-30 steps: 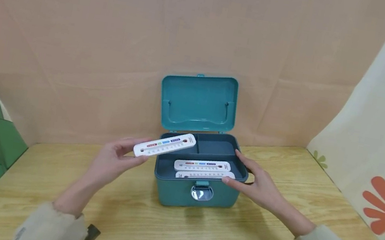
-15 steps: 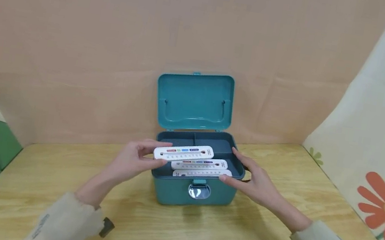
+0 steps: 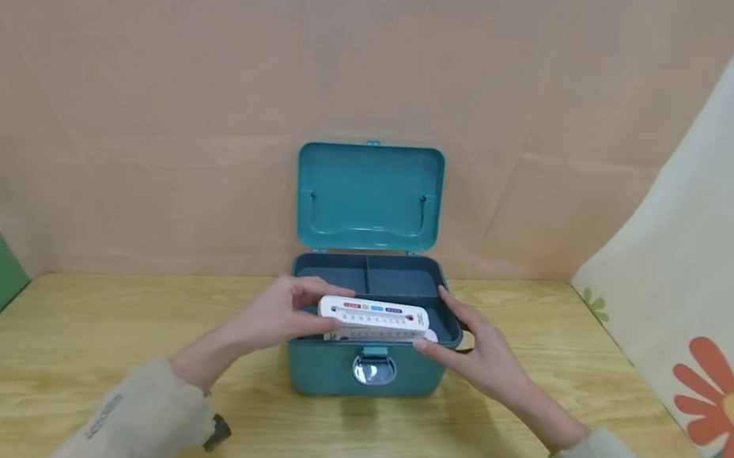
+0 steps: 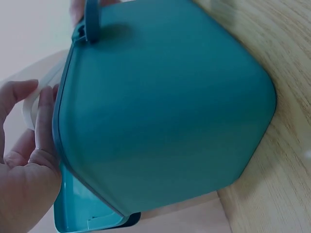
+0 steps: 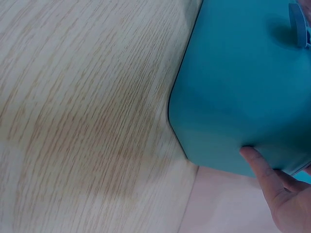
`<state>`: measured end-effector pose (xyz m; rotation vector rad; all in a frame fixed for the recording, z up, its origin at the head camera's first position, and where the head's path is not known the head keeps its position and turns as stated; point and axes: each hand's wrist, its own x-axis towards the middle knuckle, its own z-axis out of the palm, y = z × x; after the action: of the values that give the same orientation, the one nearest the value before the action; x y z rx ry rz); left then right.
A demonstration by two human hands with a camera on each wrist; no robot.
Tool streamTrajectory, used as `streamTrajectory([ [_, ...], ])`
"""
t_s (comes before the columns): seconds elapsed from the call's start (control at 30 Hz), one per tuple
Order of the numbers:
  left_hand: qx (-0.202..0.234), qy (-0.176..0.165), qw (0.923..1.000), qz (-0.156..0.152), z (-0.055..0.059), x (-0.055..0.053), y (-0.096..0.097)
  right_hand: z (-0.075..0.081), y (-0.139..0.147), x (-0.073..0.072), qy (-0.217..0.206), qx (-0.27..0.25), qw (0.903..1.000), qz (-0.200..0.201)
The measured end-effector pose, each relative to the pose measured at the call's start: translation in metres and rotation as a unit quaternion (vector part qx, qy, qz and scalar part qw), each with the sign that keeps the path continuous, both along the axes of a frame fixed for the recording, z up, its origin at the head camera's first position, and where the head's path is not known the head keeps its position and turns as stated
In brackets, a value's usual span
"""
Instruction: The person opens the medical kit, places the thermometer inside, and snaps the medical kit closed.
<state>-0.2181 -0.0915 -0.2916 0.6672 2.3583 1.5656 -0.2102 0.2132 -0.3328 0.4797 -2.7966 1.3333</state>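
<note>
A teal storage box [image 3: 329, 375] stands on the table with its lid [image 3: 368, 197] raised. My left hand [image 3: 274, 314] pinches a white thermometer [image 3: 375, 313] by its left end, above the front compartment. More white thermometer [image 3: 368, 335] shows below it in the box, mostly covered. In the left wrist view the left hand [image 4: 29, 179] is over the rim, with the white end [image 4: 29, 109] between thumb and fingers. My right hand [image 3: 489, 358] holds the box's right side, thumb at the front rim; in the right wrist view a fingertip [image 5: 250, 153] touches the side wall.
A divider [image 3: 367, 273] splits the back of the tray into two compartments. A clear latch [image 3: 374, 369] hangs on the box front. The wooden table [image 3: 129, 319] ends at a peach cloth [image 3: 212, 116] behind and a flowered cloth [image 3: 691, 272] at right.
My left hand has carried the thermometer rightward and down, from the box's left edge to over the other thermometers. My right hand stays on the box.
</note>
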Motion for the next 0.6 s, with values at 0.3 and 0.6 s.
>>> streamTrajectory([
  [0.3,-0.023,0.057,0.9974,-0.037,-0.003,-0.004,0.006,-0.001,0.000,0.001,0.010,0.006,0.9999,0.000],
  [0.6,-0.057,0.123,0.9887,-0.065,-0.003,-0.013,0.005,-0.001,-0.001,0.000,0.000,0.001,1.0000,-0.002],
])
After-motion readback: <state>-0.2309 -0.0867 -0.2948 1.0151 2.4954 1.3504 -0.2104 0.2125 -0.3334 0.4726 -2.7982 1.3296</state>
